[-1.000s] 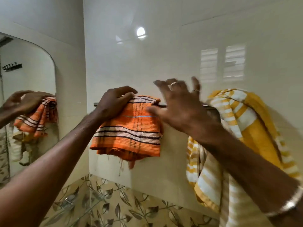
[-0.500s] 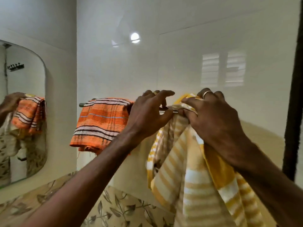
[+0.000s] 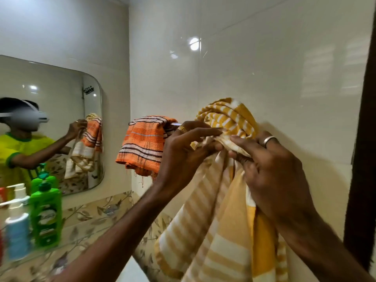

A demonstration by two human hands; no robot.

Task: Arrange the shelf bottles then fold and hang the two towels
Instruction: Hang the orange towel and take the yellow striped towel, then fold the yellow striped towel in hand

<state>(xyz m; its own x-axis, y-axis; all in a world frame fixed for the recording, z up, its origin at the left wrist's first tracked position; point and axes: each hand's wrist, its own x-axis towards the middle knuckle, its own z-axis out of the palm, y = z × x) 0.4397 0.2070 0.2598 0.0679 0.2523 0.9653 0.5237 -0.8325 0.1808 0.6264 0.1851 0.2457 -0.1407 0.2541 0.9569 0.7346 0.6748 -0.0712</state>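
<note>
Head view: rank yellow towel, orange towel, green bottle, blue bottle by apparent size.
1. Yellow towel, though nearest the camera.
2. Orange towel.
3. Green bottle.
4. Blue bottle, cut off and blurred, so its rank against the green is unsure.

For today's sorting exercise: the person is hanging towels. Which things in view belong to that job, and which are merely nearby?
Belonging: yellow towel, held by left hand and right hand; orange towel; rail.
Merely nearby: mirror; green bottle; blue bottle.
</note>
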